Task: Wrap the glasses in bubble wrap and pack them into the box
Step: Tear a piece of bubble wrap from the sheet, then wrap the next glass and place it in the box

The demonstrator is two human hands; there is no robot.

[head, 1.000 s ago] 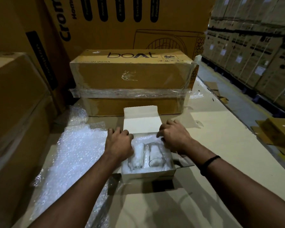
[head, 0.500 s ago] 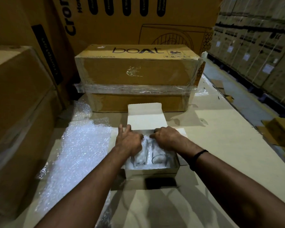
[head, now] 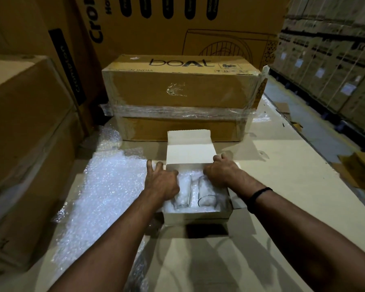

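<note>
Two glasses point(head: 195, 193) lie side by side on bubble wrap point(head: 105, 186) inside the open box point(head: 198, 214) (lid flap up). Left hand point(head: 161, 182) presses the near-left wrap, fingers spread; right hand point(head: 221, 171) curls over the far right rim. Beyond stands a carton point(head: 181, 95).

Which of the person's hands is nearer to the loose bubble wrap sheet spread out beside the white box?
Left. The left hand rests on the white box's left edge, its fingers reaching the bubble wrap sheet. The right hand sits at the box's far right corner, away from it.
</note>
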